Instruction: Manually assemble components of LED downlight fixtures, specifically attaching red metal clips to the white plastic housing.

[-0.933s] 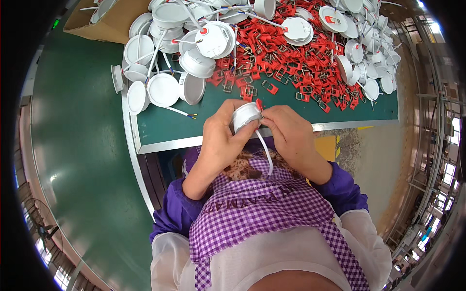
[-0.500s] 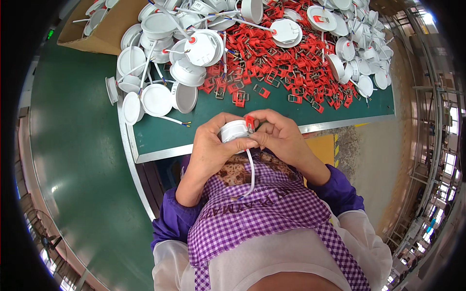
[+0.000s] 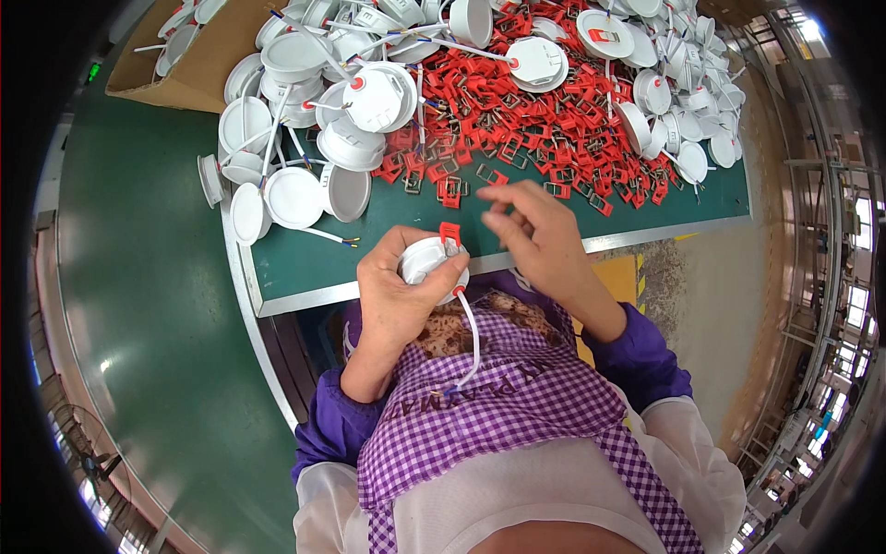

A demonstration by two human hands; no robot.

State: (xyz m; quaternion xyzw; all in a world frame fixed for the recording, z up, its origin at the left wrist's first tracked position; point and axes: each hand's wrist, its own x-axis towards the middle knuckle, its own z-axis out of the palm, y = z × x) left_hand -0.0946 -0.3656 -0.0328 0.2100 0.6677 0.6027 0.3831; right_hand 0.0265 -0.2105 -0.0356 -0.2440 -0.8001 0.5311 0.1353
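My left hand (image 3: 395, 284) grips a round white downlight (image 3: 424, 259) just off the table's front edge. A red clip (image 3: 449, 234) with a metal part stands up from the light's far side, close to my left thumb. From the light's near side a white cable (image 3: 476, 337) hangs down over the apron, its bare coloured wire ends showing. To the right, apart from the light, my right hand (image 3: 535, 226) holds nothing visible. Its fingers are partly bent and spread, close to the near edge of a heap of red clips (image 3: 544, 111).
White downlights with cables (image 3: 298, 194) lie piled at the left of the green table (image 3: 406, 212). More white lights (image 3: 683, 102) are heaped at the far right. A cardboard box (image 3: 189, 65) with similar lights stands at the far left. A metal strip (image 3: 314, 297) edges the table.
My right hand has let go of the light and moved away toward the clip heap. The light in my left hand has shifted slightly left and turned, with the red clip on it.
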